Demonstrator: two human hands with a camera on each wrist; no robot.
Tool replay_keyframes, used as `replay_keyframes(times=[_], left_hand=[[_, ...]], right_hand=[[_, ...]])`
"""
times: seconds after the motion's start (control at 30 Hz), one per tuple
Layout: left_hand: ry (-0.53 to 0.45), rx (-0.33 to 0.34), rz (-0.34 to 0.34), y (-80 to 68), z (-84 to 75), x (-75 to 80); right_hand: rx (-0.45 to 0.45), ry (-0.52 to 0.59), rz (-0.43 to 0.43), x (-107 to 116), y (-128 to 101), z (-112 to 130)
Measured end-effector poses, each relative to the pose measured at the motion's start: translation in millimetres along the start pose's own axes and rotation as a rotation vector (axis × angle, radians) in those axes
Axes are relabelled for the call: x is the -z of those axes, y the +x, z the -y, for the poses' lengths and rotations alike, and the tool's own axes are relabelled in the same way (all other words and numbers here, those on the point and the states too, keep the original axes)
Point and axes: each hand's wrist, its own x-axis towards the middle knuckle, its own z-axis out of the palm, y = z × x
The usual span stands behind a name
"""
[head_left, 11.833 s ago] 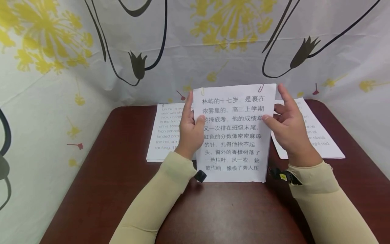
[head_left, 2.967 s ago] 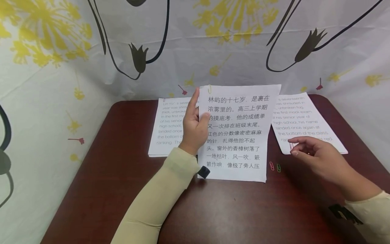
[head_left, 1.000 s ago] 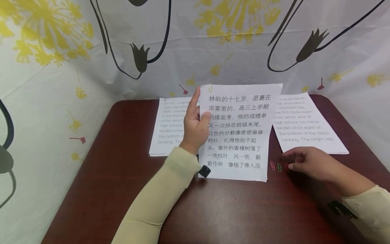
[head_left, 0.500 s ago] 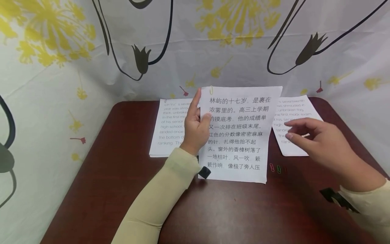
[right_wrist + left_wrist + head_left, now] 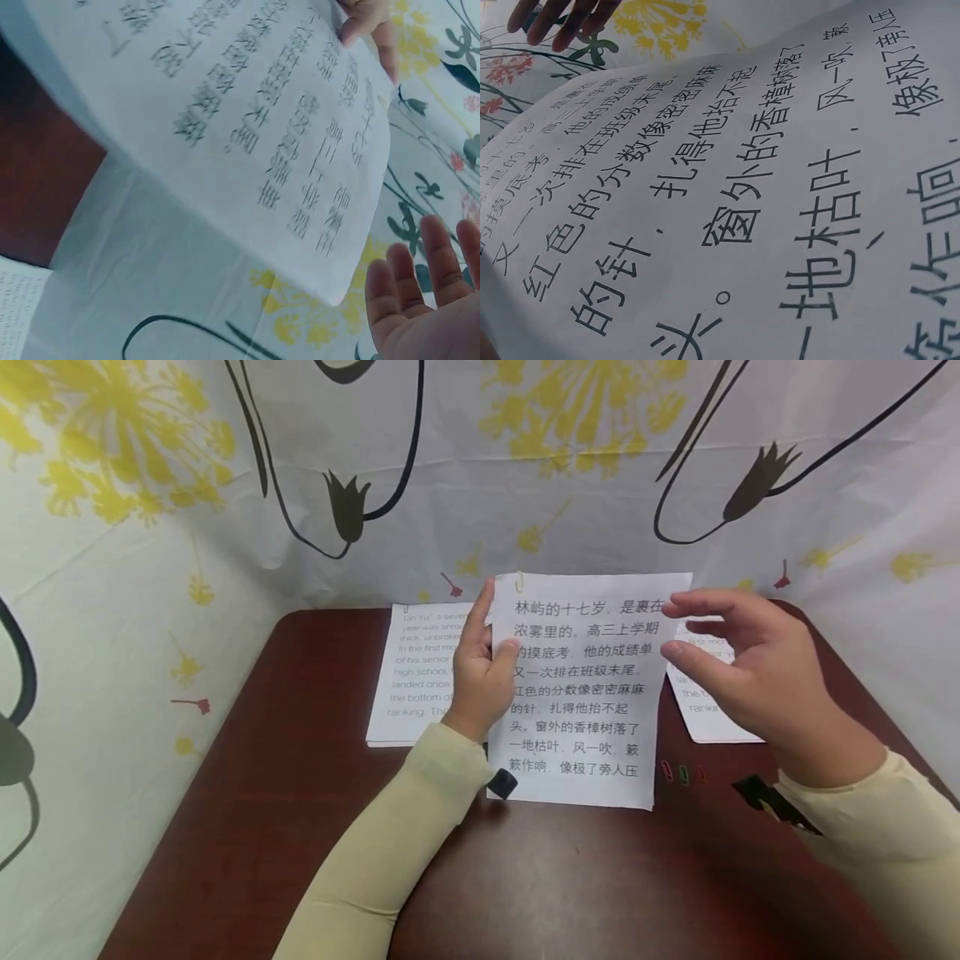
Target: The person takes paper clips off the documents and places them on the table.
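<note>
My left hand (image 5: 491,639) holds a stack of white sheets with Chinese print (image 5: 585,693) upright by its left edge, thumb on the front. A yellow paper clip (image 5: 519,582) sits on the stack's top left corner. My right hand (image 5: 697,627) hovers at the stack's upper right edge with its fingers spread and nothing visible in them. The left wrist view is filled by the printed sheet (image 5: 742,210), with the right hand's fingertips (image 5: 562,19) beyond it. In the right wrist view the right hand's open palm (image 5: 424,307) is just off the sheet's corner (image 5: 247,127).
Three small paper clips (image 5: 684,773) lie on the dark red table (image 5: 562,877) right of the stack's foot. One pile of English-print sheets (image 5: 416,677) lies at the left, another (image 5: 708,718) at the right behind my right hand. Floral cloth (image 5: 525,468) walls the table in.
The right hand laid a clip beside the two on the table, then rose and moved left to the stack's upper right edge. The left hand has kept its hold.
</note>
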Motion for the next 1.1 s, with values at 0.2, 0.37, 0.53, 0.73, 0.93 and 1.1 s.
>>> replay_keyframes(times=[0.2, 0.37, 0.53, 0.73, 0.93, 1.1], left_hand=[[0.0, -0.008, -0.003, 0.6, -0.1, 0.1], [0.005, -0.012, 0.0, 0.9, 0.2, 0.1], [0.006, -0.008, 0.002, 0.2, 0.3, -0.2], [0.017, -0.017, 0.003, -0.1, 0.4, 0.0], [0.002, 0.004, 0.014, -0.1, -1.0, 0.7], [-0.004, 0.001, 0.02, 0.1, -0.8, 0.8]], right_hand=[[0.074, 0.014, -0.033, -16, 17, 7], [0.108, -0.053, -0.017, -23, 28, 14], [0.151, -0.053, -0.021, -29, 39, 17], [0.205, -0.078, 0.001, -40, 50, 16], [0.183, -0.073, 0.024, -52, 60, 18], [0.146, -0.106, 0.089, -62, 67, 21]])
